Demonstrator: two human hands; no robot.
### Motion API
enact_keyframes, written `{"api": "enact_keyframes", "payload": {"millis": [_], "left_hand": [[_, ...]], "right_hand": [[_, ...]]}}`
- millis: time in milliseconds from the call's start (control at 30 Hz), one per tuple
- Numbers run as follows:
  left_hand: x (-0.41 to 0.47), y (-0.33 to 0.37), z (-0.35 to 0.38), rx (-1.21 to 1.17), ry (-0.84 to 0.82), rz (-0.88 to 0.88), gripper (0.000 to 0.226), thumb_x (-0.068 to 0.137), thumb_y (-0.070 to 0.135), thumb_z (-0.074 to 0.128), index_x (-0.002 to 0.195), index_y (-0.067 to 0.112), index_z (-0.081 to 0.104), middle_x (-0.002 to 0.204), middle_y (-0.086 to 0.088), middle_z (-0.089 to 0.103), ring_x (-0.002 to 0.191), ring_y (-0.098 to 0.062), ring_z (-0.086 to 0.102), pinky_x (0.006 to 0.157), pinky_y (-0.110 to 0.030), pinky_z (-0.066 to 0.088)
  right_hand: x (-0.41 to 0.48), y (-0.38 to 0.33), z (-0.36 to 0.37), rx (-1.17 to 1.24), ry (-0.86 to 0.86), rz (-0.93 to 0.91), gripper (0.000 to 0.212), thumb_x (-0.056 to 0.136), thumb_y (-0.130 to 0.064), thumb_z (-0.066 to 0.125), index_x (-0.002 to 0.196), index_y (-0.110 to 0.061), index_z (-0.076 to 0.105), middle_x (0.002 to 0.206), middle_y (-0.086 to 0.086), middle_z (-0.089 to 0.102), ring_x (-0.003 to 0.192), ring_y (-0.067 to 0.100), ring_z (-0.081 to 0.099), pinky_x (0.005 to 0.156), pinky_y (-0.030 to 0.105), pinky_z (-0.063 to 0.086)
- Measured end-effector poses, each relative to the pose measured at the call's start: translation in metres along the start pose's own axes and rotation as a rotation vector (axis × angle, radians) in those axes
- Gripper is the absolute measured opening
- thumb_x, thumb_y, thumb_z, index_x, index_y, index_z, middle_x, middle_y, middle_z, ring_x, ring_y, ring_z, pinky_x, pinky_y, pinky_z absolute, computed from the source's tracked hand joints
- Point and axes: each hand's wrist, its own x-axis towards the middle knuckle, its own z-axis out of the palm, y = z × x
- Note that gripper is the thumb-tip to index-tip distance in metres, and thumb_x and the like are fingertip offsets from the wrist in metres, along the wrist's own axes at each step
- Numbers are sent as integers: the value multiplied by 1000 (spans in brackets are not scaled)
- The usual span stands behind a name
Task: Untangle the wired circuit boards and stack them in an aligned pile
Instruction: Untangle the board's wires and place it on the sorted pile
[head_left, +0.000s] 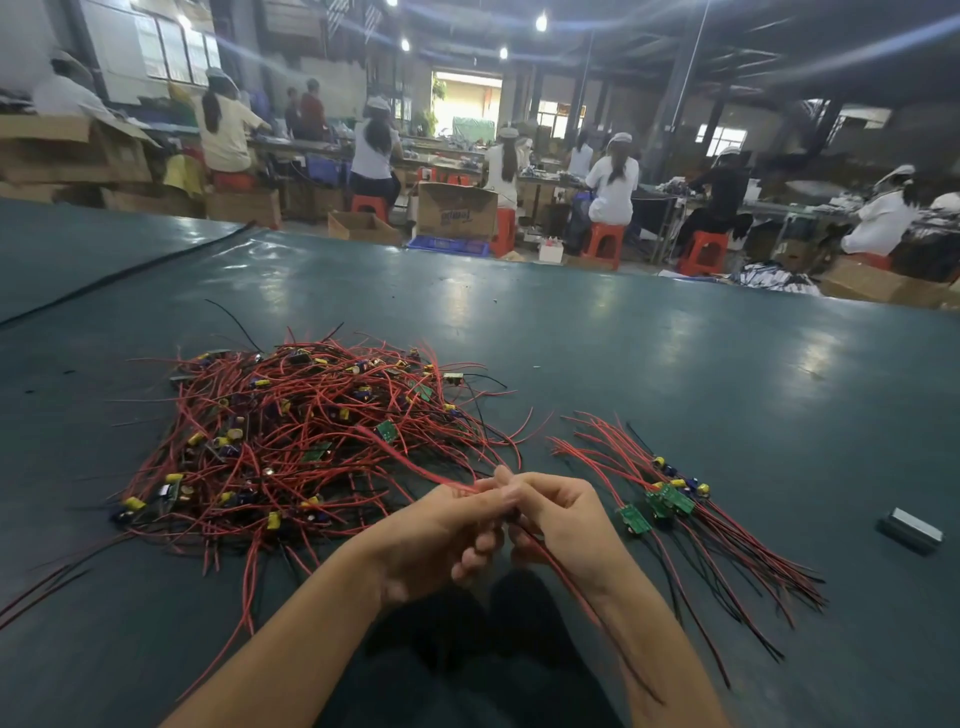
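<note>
A big tangled heap of small green circuit boards with red and black wires (306, 441) lies on the dark green table, left of centre. To the right lies a smaller sorted bunch of boards (667, 501), its wires fanned toward me. My left hand (441, 535) and right hand (561, 525) meet just in front of the heap. Both pinch red wires (415, 462) that run up into the heap. More red and black wire trails down past my right wrist. The board on these wires is hidden by my fingers.
A small grey metal block (910, 530) lies at the far right of the table (675, 364). A black cable (130, 270) crosses the table's far left. Beyond the table's far edge several people sit on red stools at workbenches among cardboard boxes.
</note>
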Motion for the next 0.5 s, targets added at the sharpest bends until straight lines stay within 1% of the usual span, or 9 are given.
{"api": "enact_keyframes", "payload": {"millis": [67,100,133,200,267,300,367,433,500], "left_hand": [[3,0,-2,-27,76,-9,38,63,52,83,66,20,63,55,5,48,41,-3,44,37,-13,32],[5,0,-2,-58,109,-14,37,60,53,82,60,22,62,55,5,50,41,-3,45,36,-13,33],[6,0,-2,-97,136,-19,36,57,54,80,55,22,62,55,5,51,42,-4,47,36,-14,33],[8,2,-3,-177,174,-31,37,57,56,77,53,22,63,55,5,54,42,-5,49,35,-14,34],[10,3,-4,-238,189,-35,35,62,55,74,57,21,65,56,5,57,42,-5,49,35,-15,34],[10,3,-5,-264,191,-29,31,64,51,73,60,21,67,57,5,57,42,-5,48,35,-15,34],[12,1,-4,-279,207,11,19,69,38,72,72,19,70,60,5,59,43,-5,48,36,-15,35],[17,-7,-3,-179,263,103,16,73,25,72,84,16,67,64,3,62,46,-5,50,39,-14,37],[20,-14,1,-86,305,201,18,75,18,73,87,13,62,67,0,63,48,-6,52,43,-15,39]], "right_hand": [[-1,1,2,-25,16,-18,27,80,-37,64,82,-14,77,65,4,68,60,19,62,51,27,48],[-1,2,2,-23,22,-21,26,81,-39,64,78,-16,77,67,7,68,61,23,61,52,28,48],[-1,1,2,-16,27,-15,26,81,-40,64,76,-17,76,68,8,68,58,22,61,51,27,48],[0,1,1,27,50,13,27,79,-41,66,78,-15,74,70,9,68,54,17,61,50,26,50],[2,3,2,82,97,52,32,75,-43,68,80,-12,72,74,12,67,56,19,60,52,29,53],[3,4,2,136,121,74,31,74,-42,69,81,-11,71,75,13,67,56,19,59,52,29,54],[4,5,3,325,175,112,29,72,-36,72,83,-9,69,74,11,65,53,16,56,47,25,52],[4,3,2,510,228,135,28,72,-32,74,86,-9,69,70,5,68,50,11,58,45,22,51],[3,1,1,617,269,153,31,71,-33,74,91,-10,70,71,1,70,51,9,61,43,20,50]]}}
